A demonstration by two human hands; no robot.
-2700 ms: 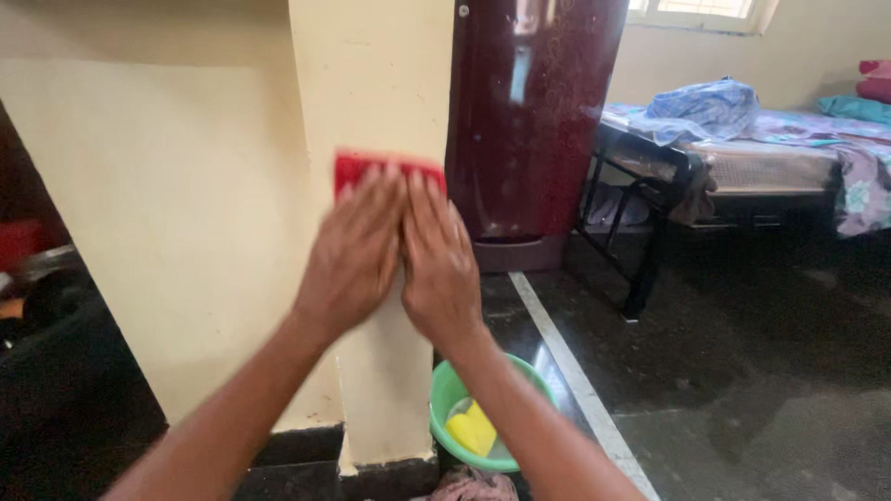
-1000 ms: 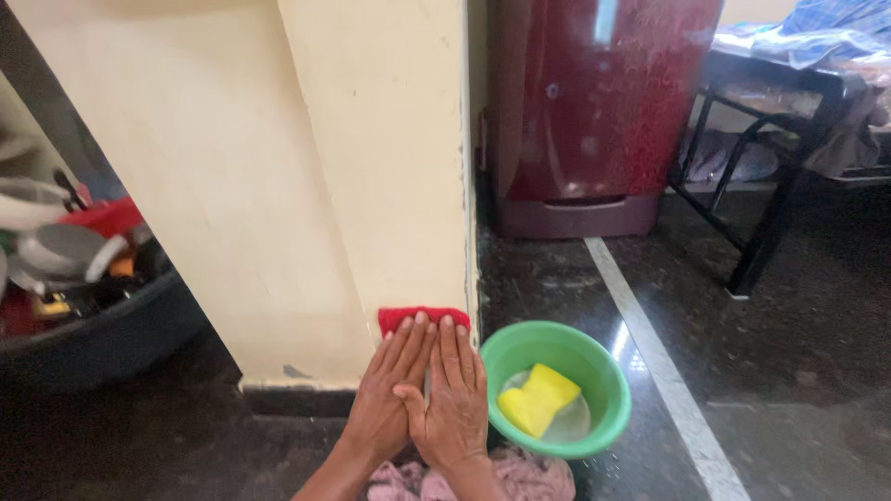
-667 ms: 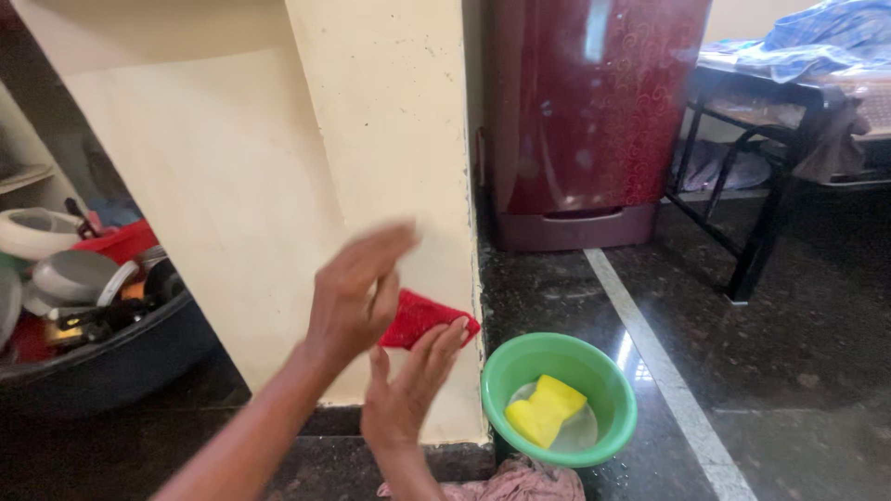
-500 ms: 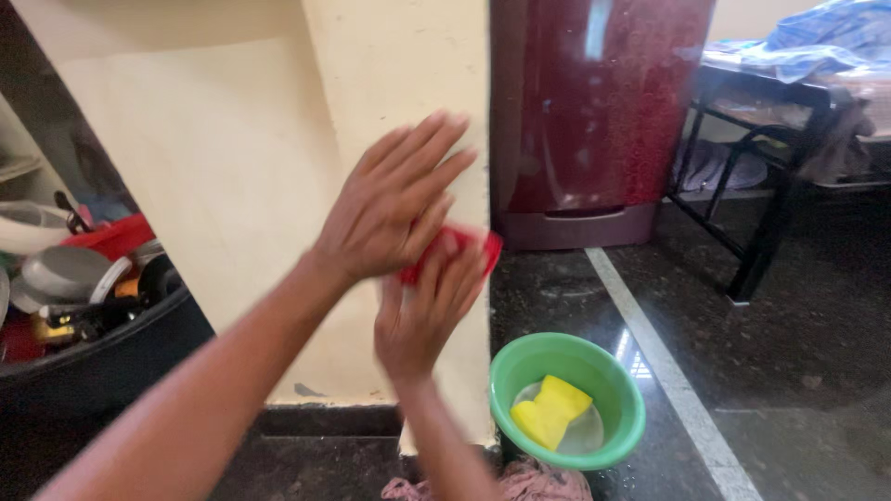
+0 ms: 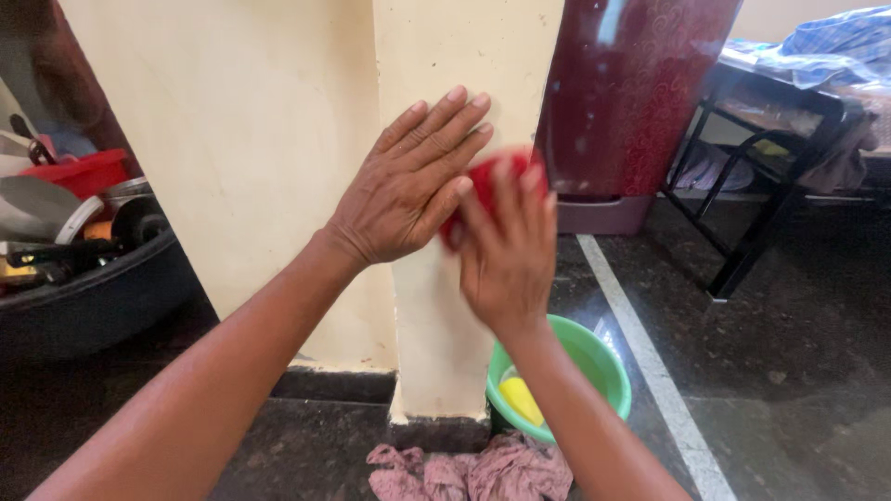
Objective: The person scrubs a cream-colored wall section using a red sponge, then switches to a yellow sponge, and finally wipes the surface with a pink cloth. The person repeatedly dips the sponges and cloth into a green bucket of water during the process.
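Head view. Both hands raised against the cream pillar (image 5: pixel 464 56).

Left hand (image 5: pixel 404 190): flat, fingers spread and straight, palm toward the pillar face, holding nothing; its fingertips sit just beside the cloth.

Right hand (image 5: pixel 506 250): fingers extended, pressing the red cloth (image 5: pixel 483 186) onto the pillar's edge at mid height. It pins the cloth rather than closing around it.

Cloth: small, bright red, mostly hidden by the right hand, blurred; can't tell whether it is wet.

Progress, judged: wiping underway. No clear wiped or unwiped zones show on the pillar, so the share done cannot be told.

Below: green basin (image 5: pixel 608 371) holding a yellow sponge (image 5: pixel 522 399); pink rag (image 5: pixel 473 468) on the floor.
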